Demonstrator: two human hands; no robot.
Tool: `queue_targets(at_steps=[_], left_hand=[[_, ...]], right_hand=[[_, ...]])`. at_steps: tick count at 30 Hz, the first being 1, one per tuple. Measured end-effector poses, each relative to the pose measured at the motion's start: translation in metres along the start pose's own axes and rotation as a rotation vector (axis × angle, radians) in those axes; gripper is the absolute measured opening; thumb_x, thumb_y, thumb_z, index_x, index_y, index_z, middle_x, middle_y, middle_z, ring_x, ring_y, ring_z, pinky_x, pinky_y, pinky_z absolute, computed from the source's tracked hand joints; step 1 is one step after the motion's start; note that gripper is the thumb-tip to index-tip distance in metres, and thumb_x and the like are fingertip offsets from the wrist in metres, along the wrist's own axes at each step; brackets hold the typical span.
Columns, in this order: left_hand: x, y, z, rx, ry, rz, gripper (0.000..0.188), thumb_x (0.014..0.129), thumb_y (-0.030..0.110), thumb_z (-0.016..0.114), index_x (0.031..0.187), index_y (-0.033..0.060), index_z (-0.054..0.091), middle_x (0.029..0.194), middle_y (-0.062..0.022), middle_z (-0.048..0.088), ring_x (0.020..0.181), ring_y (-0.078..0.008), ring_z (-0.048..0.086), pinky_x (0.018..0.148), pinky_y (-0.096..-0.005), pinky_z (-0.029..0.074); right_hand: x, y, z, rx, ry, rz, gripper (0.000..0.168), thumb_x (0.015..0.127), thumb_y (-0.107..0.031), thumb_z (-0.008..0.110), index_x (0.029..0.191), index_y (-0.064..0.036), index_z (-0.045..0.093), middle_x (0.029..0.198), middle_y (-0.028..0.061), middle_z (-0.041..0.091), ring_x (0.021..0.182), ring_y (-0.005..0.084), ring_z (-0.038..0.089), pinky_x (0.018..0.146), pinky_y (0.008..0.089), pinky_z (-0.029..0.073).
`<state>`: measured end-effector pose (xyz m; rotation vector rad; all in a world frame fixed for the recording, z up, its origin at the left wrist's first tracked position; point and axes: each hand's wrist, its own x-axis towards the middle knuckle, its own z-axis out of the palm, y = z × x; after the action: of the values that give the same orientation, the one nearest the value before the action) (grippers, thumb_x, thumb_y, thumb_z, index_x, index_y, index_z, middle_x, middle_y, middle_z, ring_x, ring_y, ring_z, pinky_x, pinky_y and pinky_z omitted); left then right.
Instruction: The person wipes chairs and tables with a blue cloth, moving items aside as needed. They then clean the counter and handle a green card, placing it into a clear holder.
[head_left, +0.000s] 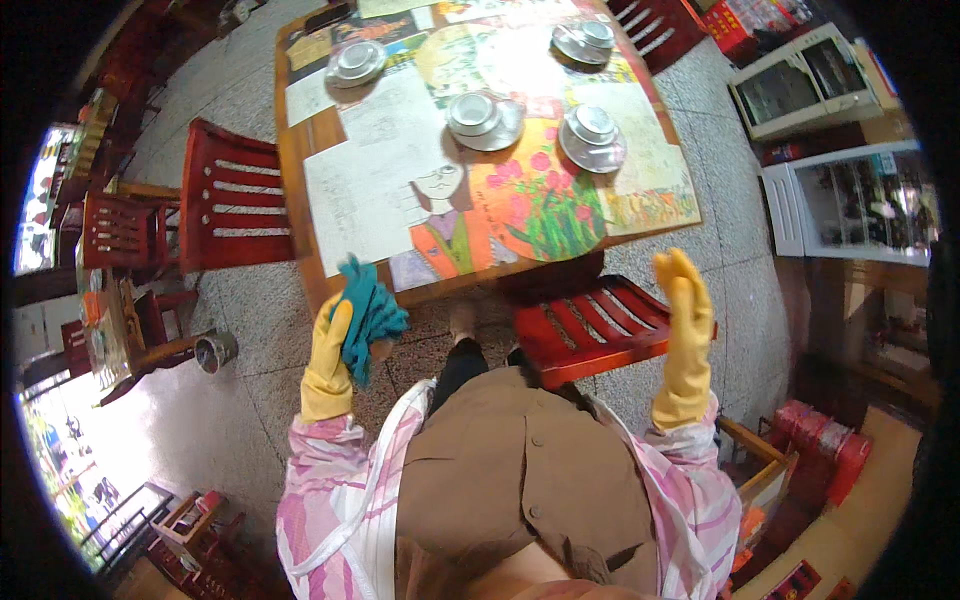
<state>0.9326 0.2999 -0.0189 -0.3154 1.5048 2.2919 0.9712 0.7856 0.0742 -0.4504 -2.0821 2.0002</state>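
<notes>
A bunched teal cloth (369, 315) is held in my left hand (328, 367), which wears a yellow rubber glove. It is just off the near left corner of a wooden table (319, 131). My right hand (685, 330), gloved the same way, is raised beside a red slatted chair (600, 326) with nothing in it. Drawings and written sheets cover most of the tabletop, among them a drawn figure in an orange vest (442, 240). Bowls on saucers stand there: one near the middle (474, 112), one to its right (592, 124), and others (356, 61) farther back.
Another red chair (232, 199) stands against the table's left side. To the right are a white-framed glass cabinet (799, 82) and a white appliance with a glass front (855, 202). A metal bin (216, 351) sits on the speckled tile floor (247, 420) at left.
</notes>
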Motion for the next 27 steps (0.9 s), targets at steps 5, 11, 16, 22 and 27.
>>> queue_targets(at_steps=[5, 11, 16, 22, 27], left_hand=[[0.097, -0.050, 0.073, 1.167, -0.153, 0.436, 0.067, 0.093, 0.031, 0.074, 0.150, 0.0102, 0.048, 0.149, -0.0213, 0.051, 0.138, -0.0391, 0.047, 0.117, -0.0463, 0.035], [0.192, -0.192, 0.122, 1.807, 0.309, 0.439, 0.066, 0.092, 0.051, 0.065, 0.150, 0.0259, 0.049, 0.155, -0.0166, 0.045, 0.144, -0.0413, 0.038, 0.119, -0.0659, 0.017], [0.213, -0.225, 0.229, 1.789, 0.374, 0.408, 0.060, 0.094, 0.042, 0.064, 0.149, 0.0229, 0.048, 0.154, -0.0150, 0.047, 0.142, -0.0394, 0.040, 0.116, -0.0647, 0.025], [0.252, -0.265, 0.413, 1.593, -0.169, 0.680, 0.050, 0.087, 0.030, 0.071, 0.135, 0.0222, 0.056, 0.138, -0.0128, 0.054, 0.126, -0.0352, 0.051, 0.106, -0.0600, 0.037], [0.329, -0.292, 0.507, 1.462, -0.510, 0.945, 0.045, 0.092, 0.028, 0.069, 0.134, 0.0189, 0.058, 0.141, -0.0081, 0.055, 0.134, -0.0304, 0.050, 0.109, -0.0539, 0.037]], right_hand=[[-0.027, 0.039, -0.156, -0.060, 0.452, -0.079, 0.038, 0.110, -0.017, 0.046, 0.142, 0.003, 0.052, 0.138, 0.0196, 0.061, 0.129, 0.0263, 0.059, 0.114, 0.0389, 0.043], [-0.139, 0.145, -0.342, -0.426, 0.435, 0.176, 0.043, 0.110, -0.018, 0.046, 0.145, 0.007, 0.047, 0.146, 0.0221, 0.053, 0.135, 0.0294, 0.053, 0.116, 0.0378, 0.039], [-0.237, 0.190, -0.454, -0.569, 0.429, 0.498, 0.048, 0.109, -0.025, 0.051, 0.145, 0.006, 0.048, 0.143, 0.0212, 0.056, 0.130, 0.0280, 0.055, 0.112, 0.0370, 0.041], [-0.107, 0.190, -0.535, -0.605, 0.349, 0.354, 0.044, 0.108, -0.021, 0.052, 0.144, 0.005, 0.052, 0.138, 0.0189, 0.062, 0.126, 0.0258, 0.060, 0.110, 0.0364, 0.044], [0.089, 0.175, -0.557, -0.616, 0.057, 0.178, 0.043, 0.106, -0.017, 0.054, 0.145, 0.001, 0.053, 0.137, 0.0192, 0.062, 0.127, 0.0260, 0.060, 0.109, 0.0361, 0.045]])
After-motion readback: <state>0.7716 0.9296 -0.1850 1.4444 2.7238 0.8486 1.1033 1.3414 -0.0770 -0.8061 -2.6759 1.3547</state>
